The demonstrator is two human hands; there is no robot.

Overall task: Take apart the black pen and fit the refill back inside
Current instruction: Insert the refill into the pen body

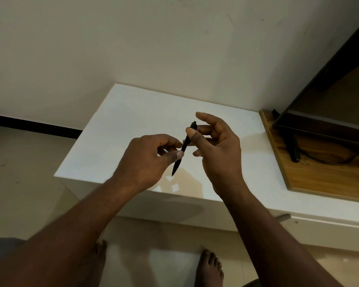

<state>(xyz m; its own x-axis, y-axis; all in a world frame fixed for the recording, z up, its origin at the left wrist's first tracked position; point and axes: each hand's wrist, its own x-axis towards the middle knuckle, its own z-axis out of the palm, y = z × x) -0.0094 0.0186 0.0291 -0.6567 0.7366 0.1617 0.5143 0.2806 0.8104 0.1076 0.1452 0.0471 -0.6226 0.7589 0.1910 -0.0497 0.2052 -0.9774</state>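
The black pen (184, 145) is held tilted above the white tabletop (120, 125), its push-button end up and to the right, its tip pointing down and to the left. My left hand (147, 160) pinches the lower half of the barrel between thumb and forefinger. My right hand (218, 148) grips the upper half with thumb and fingers, its forefinger lifted clear. The pen looks whole; no refill shows outside it.
A wooden board (323, 175) lies on the table's right side, carrying the black stand and lower edge of a screen (319, 123). A pale wall rises behind the table. My bare feet (209, 268) stand on the tiled floor below the table's front edge.
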